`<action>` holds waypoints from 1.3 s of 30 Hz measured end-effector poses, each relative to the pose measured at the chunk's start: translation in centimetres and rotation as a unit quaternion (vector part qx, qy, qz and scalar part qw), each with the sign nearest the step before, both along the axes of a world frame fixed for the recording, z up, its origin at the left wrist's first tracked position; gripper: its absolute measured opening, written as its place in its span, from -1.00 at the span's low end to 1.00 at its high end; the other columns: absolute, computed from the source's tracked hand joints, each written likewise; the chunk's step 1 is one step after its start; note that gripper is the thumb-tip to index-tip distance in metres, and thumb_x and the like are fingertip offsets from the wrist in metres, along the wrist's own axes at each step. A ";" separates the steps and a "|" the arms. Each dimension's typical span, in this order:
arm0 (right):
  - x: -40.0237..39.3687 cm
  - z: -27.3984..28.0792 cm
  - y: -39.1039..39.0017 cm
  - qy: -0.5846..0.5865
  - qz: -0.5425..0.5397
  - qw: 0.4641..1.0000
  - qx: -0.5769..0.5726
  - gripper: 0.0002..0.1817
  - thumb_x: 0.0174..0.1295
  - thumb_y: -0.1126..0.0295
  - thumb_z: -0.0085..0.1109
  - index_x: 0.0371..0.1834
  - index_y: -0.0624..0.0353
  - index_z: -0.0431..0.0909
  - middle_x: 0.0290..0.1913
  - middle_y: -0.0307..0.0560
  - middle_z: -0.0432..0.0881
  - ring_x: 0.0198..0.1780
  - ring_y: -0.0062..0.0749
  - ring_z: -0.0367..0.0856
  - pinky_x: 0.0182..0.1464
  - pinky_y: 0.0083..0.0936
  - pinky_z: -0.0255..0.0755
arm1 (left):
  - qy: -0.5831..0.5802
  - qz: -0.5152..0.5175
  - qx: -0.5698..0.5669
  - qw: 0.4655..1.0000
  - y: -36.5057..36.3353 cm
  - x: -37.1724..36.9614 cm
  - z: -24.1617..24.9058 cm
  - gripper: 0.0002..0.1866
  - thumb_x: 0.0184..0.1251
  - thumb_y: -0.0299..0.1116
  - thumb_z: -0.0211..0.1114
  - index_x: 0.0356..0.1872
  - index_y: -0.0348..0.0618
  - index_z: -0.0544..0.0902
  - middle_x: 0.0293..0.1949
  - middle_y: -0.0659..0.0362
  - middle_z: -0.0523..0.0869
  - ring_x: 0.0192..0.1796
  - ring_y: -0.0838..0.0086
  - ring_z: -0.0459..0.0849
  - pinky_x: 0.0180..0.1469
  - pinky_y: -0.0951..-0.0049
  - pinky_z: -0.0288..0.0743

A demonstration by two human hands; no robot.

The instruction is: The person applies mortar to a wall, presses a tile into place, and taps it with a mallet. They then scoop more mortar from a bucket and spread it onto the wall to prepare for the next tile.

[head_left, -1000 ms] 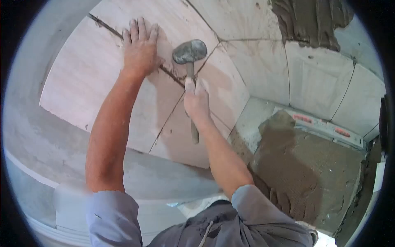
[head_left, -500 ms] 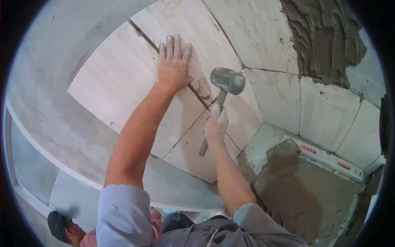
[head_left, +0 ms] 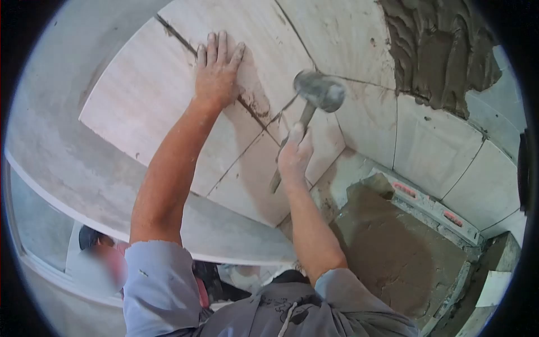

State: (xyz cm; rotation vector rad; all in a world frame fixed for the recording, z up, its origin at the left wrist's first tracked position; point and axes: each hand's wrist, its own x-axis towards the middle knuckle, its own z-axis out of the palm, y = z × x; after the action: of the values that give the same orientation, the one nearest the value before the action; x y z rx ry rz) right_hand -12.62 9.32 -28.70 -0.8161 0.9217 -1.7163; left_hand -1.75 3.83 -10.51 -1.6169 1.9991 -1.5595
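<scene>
My left hand (head_left: 217, 73) lies flat on a pale wall tile (head_left: 140, 95), fingers stretched out across the dark joint between two tiles. In my right hand (head_left: 296, 154) is a rubber mallet (head_left: 320, 91), gripped by its handle with the grey head up. The mallet head overlaps the tiles to the right of my left hand, near the corner where the two walls meet. Smears of mortar mark the tile face beside my left palm.
Wet grey mortar (head_left: 443, 56) covers the wall at upper right. Below, a spirit level (head_left: 426, 205) rests along the base of the tiled wall, beside a mortar-covered surface (head_left: 393, 253). Another person (head_left: 104, 253) is at lower left, beyond the white ledge (head_left: 73, 208).
The view has shifted, so the tiles and level appear further left and higher. My left hand stays flat on the tile; the mallet remains in my right hand, its head tilted differently.
</scene>
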 end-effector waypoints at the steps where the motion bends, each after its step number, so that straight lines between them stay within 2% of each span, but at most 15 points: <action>1: 0.3 -0.3 0.1 0.002 0.004 1.000 0.003 -0.58 0.46 0.13 -0.17 -0.23 0.35 0.42 -0.42 0.29 0.55 -0.30 0.18 0.55 -0.19 -0.10 0.38 | 0.002 0.004 0.003 1.000 0.1 0.3 -0.2 0.12 -0.24 -0.12 0.60 0.49 0.17 0.18 0.52 -0.14 -0.02 0.55 -0.12 -0.08 0.48 -0.12 -0.06; 3: 1.5 -0.7 -0.6 -0.085 0.064 0.993 0.046 -0.57 0.46 0.11 -0.15 -0.19 0.36 0.42 -0.32 0.41 0.57 -0.19 0.31 0.55 -0.10 -0.04 0.38 | 0.014 -0.008 0.008 1.000 -0.2 0.2 0.0 0.13 -0.25 -0.13 0.61 0.49 0.21 0.19 0.53 -0.13 -0.02 0.54 -0.12 -0.06 0.47 -0.12 -0.05; 4: 2.8 -1.3 -0.9 -0.085 0.064 0.993 0.048 -0.57 0.46 0.11 -0.15 -0.19 0.36 0.42 -0.32 0.41 0.57 -0.19 0.31 0.55 -0.10 -0.04 0.38 | 0.015 -0.007 0.011 1.000 -0.2 0.1 0.1 0.13 -0.25 -0.13 0.61 0.49 0.21 0.19 0.53 -0.13 -0.02 0.54 -0.12 -0.06 0.47 -0.12 -0.05; 6: 4.3 -1.7 -0.9 0.151 0.093 0.984 -0.008 -0.57 0.44 0.08 -0.15 -0.19 0.33 0.40 -0.37 0.43 0.58 -0.23 0.40 0.56 -0.17 0.10 0.33 | 0.000 0.025 0.007 1.000 -0.1 -0.2 0.0 0.12 -0.24 -0.14 0.61 0.49 0.23 0.19 0.53 -0.13 -0.02 0.54 -0.12 -0.05 0.47 -0.11 -0.04; 9: 2.2 -1.5 -0.7 0.113 0.065 0.991 -0.004 -0.56 0.44 0.08 -0.15 -0.17 0.34 0.41 -0.38 0.41 0.58 -0.23 0.38 0.56 -0.15 0.08 0.33 | 0.005 0.006 0.003 1.000 0.1 -0.5 0.3 0.01 -0.21 -0.18 0.58 0.43 0.18 0.30 0.52 -0.11 0.01 0.55 -0.04 -0.04 0.50 -0.06 -0.07; 16: -2.9 -1.1 0.0 0.085 0.052 0.994 0.043 -0.56 0.45 0.11 -0.16 -0.15 0.38 0.42 -0.36 0.42 0.57 -0.21 0.34 0.55 -0.14 0.04 0.33 | 0.027 0.001 -0.004 1.000 0.1 -0.5 0.0 0.02 -0.21 -0.18 0.58 0.43 0.20 0.30 0.53 -0.09 0.00 0.55 -0.03 -0.05 0.51 -0.03 -0.08; 19: -3.1 -2.0 0.4 0.024 0.058 0.993 0.102 -0.57 0.46 0.14 -0.16 -0.22 0.41 0.41 -0.32 0.43 0.56 -0.18 0.30 0.55 -0.11 0.02 0.32 | 0.034 0.014 0.004 0.999 0.1 -0.8 0.1 0.02 -0.21 -0.16 0.59 0.44 0.20 0.30 0.53 -0.07 -0.01 0.56 -0.01 -0.06 0.52 -0.01 -0.10; 22: -2.0 -3.5 2.2 0.079 0.058 0.985 0.144 -0.59 0.43 0.16 -0.10 -0.19 0.43 0.37 -0.28 0.48 0.56 -0.12 0.32 0.55 -0.06 0.02 0.32 | 0.028 0.034 0.002 0.999 0.1 -0.8 0.1 0.03 -0.21 -0.15 0.59 0.44 0.21 0.30 0.54 -0.06 -0.02 0.56 0.01 -0.06 0.52 0.00 -0.10; 24: -0.4 -4.9 3.8 0.173 0.036 0.970 0.166 -0.58 0.38 0.18 -0.03 -0.13 0.46 0.31 -0.26 0.53 0.56 -0.09 0.38 0.54 -0.03 0.03 0.34 | 0.017 0.041 0.003 0.999 0.1 -0.6 0.2 0.05 -0.20 -0.26 0.57 0.47 0.23 0.24 0.54 -0.08 -0.04 0.55 -0.06 -0.05 0.50 -0.03 -0.04; 25: 0.1 -5.4 4.4 0.176 0.032 0.969 0.168 -0.58 0.38 0.18 -0.03 -0.13 0.46 0.31 -0.26 0.53 0.56 -0.09 0.38 0.54 -0.03 0.03 0.34 | 0.021 0.037 0.005 0.999 0.0 -0.5 0.3 0.05 -0.20 -0.26 0.57 0.47 0.23 0.24 0.54 -0.08 -0.04 0.55 -0.06 -0.05 0.50 -0.03 -0.04; 27: 1.2 -6.7 5.9 0.226 0.106 0.943 0.219 -0.54 0.32 0.20 0.02 -0.07 0.48 0.25 -0.22 0.54 0.57 -0.04 0.38 0.55 0.02 0.02 0.37 | 0.044 0.007 0.009 0.999 0.2 -0.3 0.3 -0.05 -0.11 -0.24 0.53 0.44 0.19 0.30 0.53 -0.09 0.00 0.55 -0.03 -0.03 0.51 0.00 -0.06; 31: 5.5 -11.0 7.7 0.255 0.096 0.921 0.277 -0.54 0.30 0.21 0.05 -0.05 0.47 0.25 -0.18 0.51 0.58 -0.02 0.33 0.57 0.04 0.02 0.39 | 0.068 -0.028 0.019 0.997 0.2 0.6 0.6 -0.20 0.02 -0.21 0.47 0.39 0.13 0.39 0.52 -0.11 0.04 0.55 0.00 -0.01 0.52 0.03 -0.07; 33: 7.3 -13.6 8.0 0.305 0.113 0.899 0.293 -0.51 0.27 0.21 0.08 -0.01 0.45 0.24 -0.12 0.42 0.61 0.02 0.24 0.59 0.08 -0.04 0.41 | 0.064 -0.047 0.019 0.997 0.1 1.0 0.6 -0.30 0.12 -0.14 0.40 0.35 0.09 0.44 0.51 -0.11 0.07 0.55 0.03 -0.01 0.52 0.05 -0.07; 37: 8.7 -16.7 9.3 0.370 0.097 0.864 0.328 -0.40 0.18 0.25 0.10 0.08 0.51 0.10 -0.15 0.40 0.61 -0.06 0.23 0.62 0.03 -0.10 0.46 | 0.065 -0.052 0.021 0.996 0.0 1.2 0.7 -0.33 0.17 -0.08 0.35 0.35 0.07 0.45 0.51 -0.11 0.08 0.55 0.03 -0.01 0.53 0.06 -0.10; 39: 8.5 -19.2 9.4 0.436 0.155 0.837 0.292 -0.31 0.14 0.23 0.16 0.14 0.48 0.05 -0.14 0.39 0.61 -0.06 0.18 0.64 0.04 -0.14 0.48 | 0.070 -0.060 0.025 0.995 0.0 1.3 0.8 -0.36 0.21 -0.08 0.32 0.35 0.08 0.45 0.51 -0.12 0.09 0.56 0.04 -0.01 0.53 0.07 -0.12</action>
State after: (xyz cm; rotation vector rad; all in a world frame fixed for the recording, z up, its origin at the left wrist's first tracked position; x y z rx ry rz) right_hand -4.16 18.72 -47.85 -1.2456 1.6948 -0.6367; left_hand -0.41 3.81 -9.68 -1.6590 2.2271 -1.4587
